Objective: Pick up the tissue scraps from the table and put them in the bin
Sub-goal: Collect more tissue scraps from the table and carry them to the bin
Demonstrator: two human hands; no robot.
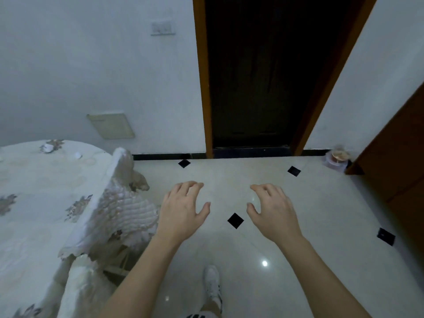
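Note:
Two small white tissue scraps lie on the far part of the table (34, 203), which has a pale flowered cloth: one scrap (48, 147) on a flower print, the other scrap (76, 155) to its right. My left hand (183, 207) and my right hand (271, 210) hover side by side over the floor, to the right of the table, with fingers loosely curled and nothing in them. A small bin (337, 160) with a clear liner stands on the floor at the far right, by the wall.
A chair (119, 210) covered in quilted white fabric stands against the table's right edge. Ahead is a dark doorway (263, 76) with an orange frame. A brown door (397, 161) is at the right. My white shoe (212, 285) is on the glossy tiled floor.

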